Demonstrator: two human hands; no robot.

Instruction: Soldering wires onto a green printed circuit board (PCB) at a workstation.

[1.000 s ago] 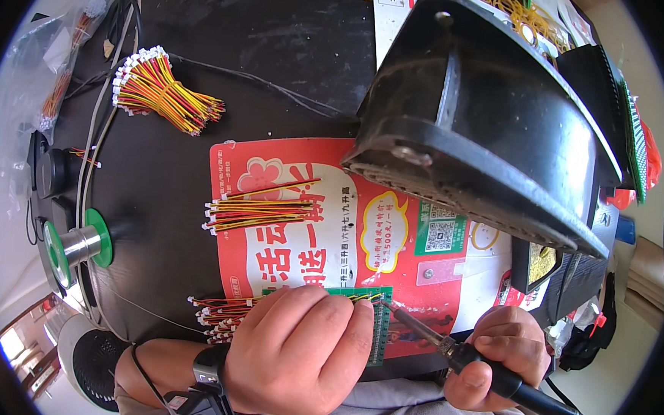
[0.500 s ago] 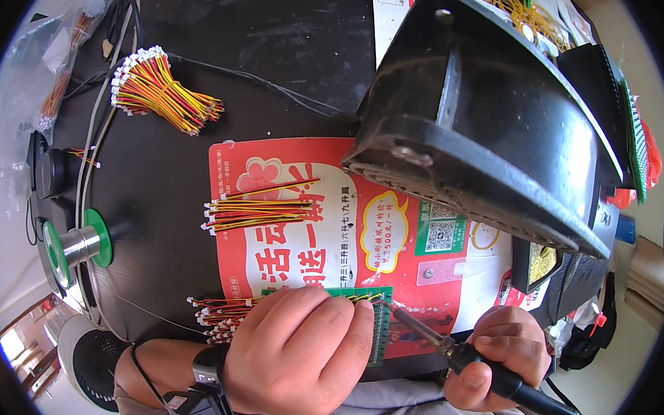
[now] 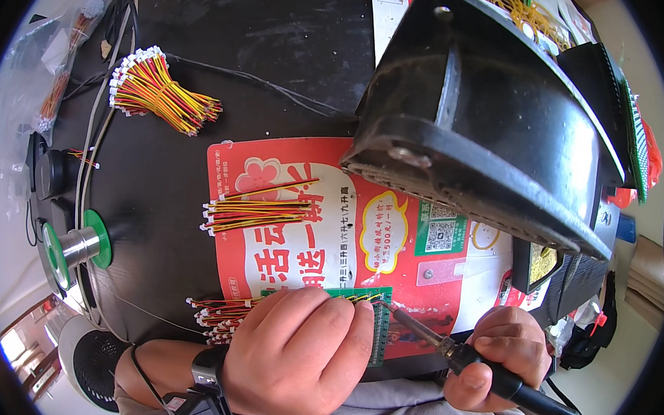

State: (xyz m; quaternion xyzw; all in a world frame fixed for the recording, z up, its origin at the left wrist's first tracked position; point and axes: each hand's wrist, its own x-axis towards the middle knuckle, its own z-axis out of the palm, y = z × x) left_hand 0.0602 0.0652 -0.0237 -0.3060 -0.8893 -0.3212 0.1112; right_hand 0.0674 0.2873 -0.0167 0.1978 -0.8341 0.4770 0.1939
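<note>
My left hand is closed, its thumb and forefinger pinching a thin yellow wire over a green circuit board. Much of the board lies hidden under that hand. Red, yellow and black wires with white connectors stick out past the board's left side. Gripped in my right hand is a black-handled soldering iron. Its tip points left to the board's upper right corner, close to the wire's end; whether it touches cannot be made out.
A red and white printed sheet carries a small pile of wires. A rubber-banded wire bundle lies far left, a solder spool nearer. One large black housing overhangs the right, beside brass wool in a holder.
</note>
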